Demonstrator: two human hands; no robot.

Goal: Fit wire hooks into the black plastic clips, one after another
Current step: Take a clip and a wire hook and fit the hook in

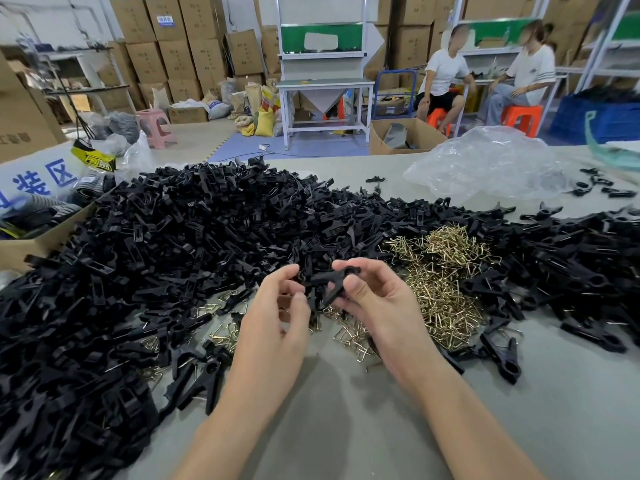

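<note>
Centre: the left hand and the right hand meet just above the grey table and pinch a single black clip between thumbs and curled fingers. Whether a hook sits in it cannot be told. Behind them is the heap of clips, with the brass-coloured wire hooks to the right, touching it.

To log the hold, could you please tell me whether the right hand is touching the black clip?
Touching. In the head view the right hand pinches the black clip between thumb and fingers; the left hand holds its other end.
</note>
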